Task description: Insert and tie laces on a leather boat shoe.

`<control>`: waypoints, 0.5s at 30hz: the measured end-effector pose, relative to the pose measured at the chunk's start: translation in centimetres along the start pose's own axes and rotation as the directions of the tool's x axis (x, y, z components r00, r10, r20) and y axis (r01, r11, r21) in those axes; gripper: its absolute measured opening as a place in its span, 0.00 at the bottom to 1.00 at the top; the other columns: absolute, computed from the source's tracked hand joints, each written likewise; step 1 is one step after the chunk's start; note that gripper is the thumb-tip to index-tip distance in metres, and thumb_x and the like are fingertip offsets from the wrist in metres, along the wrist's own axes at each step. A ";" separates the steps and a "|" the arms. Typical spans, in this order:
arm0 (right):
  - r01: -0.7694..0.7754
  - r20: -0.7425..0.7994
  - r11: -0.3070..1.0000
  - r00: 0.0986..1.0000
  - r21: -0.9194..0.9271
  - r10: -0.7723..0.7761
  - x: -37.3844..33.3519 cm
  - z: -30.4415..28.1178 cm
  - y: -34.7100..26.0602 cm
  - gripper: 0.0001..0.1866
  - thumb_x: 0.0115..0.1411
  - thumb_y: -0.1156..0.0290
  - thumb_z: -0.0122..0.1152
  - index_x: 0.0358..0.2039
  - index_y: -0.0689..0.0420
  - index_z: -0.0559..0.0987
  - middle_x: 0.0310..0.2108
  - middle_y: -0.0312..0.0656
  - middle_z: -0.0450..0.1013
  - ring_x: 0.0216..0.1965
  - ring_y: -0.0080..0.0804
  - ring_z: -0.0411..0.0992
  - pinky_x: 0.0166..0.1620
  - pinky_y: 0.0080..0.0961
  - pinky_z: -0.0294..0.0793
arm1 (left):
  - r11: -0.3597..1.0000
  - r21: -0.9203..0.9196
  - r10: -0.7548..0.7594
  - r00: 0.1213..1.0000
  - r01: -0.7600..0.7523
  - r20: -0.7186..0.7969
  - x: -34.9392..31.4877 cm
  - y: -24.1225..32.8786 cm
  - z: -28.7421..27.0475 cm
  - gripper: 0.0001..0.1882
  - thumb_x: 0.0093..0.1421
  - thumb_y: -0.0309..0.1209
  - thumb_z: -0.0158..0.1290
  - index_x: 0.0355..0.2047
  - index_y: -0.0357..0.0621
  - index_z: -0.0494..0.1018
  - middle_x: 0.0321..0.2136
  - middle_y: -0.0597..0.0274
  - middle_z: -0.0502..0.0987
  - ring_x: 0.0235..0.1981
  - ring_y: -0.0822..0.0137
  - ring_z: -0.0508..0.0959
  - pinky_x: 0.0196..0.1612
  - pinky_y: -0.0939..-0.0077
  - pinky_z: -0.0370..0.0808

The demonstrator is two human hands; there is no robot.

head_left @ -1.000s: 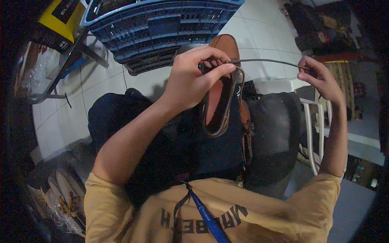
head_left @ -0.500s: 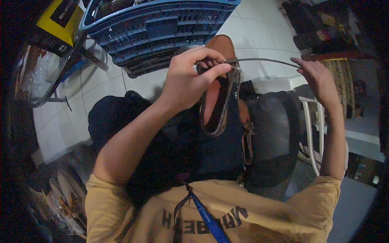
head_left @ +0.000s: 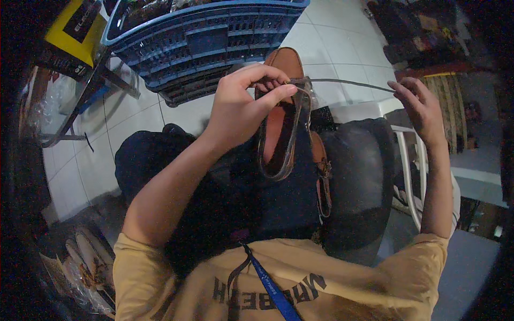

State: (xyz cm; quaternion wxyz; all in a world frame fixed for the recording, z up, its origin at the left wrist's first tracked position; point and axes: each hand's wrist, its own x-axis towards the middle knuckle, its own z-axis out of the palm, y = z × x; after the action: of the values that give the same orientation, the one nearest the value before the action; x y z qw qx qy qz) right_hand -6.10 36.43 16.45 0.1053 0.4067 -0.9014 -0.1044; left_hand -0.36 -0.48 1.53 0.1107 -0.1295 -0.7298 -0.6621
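My left hand (head_left: 238, 104) is closed on a brown moccasin (head_left: 285, 61) by its upper, near the opening, with thumb and fingers pinched where a lace leaves the shoe. The moccasin's toe points away from me, and its reddish insole shows. A thin dark lace (head_left: 342, 81) stretches from there to the right in a slight curve. Its far end is pinched in the fingertips of my right hand (head_left: 420, 107), out to the right. A second brown shoe (head_left: 318, 150) with a tied bow lies over my lap, partly hidden behind the first.
A blue plastic crate (head_left: 214, 43) stands ahead on the tiled floor. At the far left a yellow and black box (head_left: 75, 35) sits by a metal frame (head_left: 72, 125). To my right is a white chair (head_left: 409, 155). Pale shoe-shaped pieces (head_left: 88, 251) lie at lower left.
The moccasin and my left hand sit slightly further left in view, as do the surroundings. My right hand is a little lower; the lace stays stretched between both hands.
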 end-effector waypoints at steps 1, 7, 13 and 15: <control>-0.007 0.007 1.000 1.000 0.009 0.007 0.0 0.0 0.0 0.27 0.59 0.74 0.59 0.61 0.47 0.78 0.44 0.41 0.76 0.44 0.42 0.77 0.43 0.35 0.78 | 1.000 -0.007 -0.005 1.000 0.005 0.008 0.0 0.0 0.0 0.10 0.60 0.31 0.66 0.38 0.38 0.83 0.31 0.64 0.83 0.33 0.76 0.79 0.39 0.80 0.75; 0.069 0.107 0.981 0.993 -0.179 -0.050 0.0 -1.0 0.0 0.30 0.59 0.74 0.57 0.64 0.49 0.75 0.37 0.42 0.76 0.38 0.40 0.74 0.45 0.35 0.75 | 0.999 -0.028 0.022 1.000 -0.021 0.017 0.1 0.0 0.1 0.10 0.61 0.31 0.66 0.37 0.38 0.82 0.31 0.64 0.83 0.32 0.76 0.79 0.39 0.80 0.76; 0.052 0.016 0.999 0.999 0.002 -0.052 -0.6 -0.8 1.6 0.27 0.61 0.74 0.55 0.63 0.51 0.76 0.42 0.44 0.79 0.44 0.44 0.77 0.48 0.36 0.75 | 1.000 -0.020 0.021 1.000 -0.020 0.012 0.1 0.2 -0.1 0.09 0.60 0.30 0.66 0.36 0.38 0.82 0.32 0.63 0.83 0.32 0.75 0.80 0.38 0.79 0.76; 0.053 0.006 0.998 0.999 0.013 -0.053 -0.5 -1.0 2.0 0.26 0.62 0.74 0.54 0.62 0.52 0.76 0.46 0.45 0.79 0.48 0.45 0.77 0.51 0.36 0.76 | 0.999 -0.013 0.039 0.999 -0.039 -0.002 0.0 0.1 0.0 0.08 0.59 0.29 0.67 0.36 0.38 0.82 0.32 0.62 0.83 0.33 0.75 0.80 0.39 0.79 0.76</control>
State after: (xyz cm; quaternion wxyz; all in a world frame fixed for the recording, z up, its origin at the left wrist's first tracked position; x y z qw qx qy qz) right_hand -6.93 38.00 17.93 0.0969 0.4309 -0.8913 -0.1025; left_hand -0.31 -0.45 1.61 0.1233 -0.1438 -0.7228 -0.6646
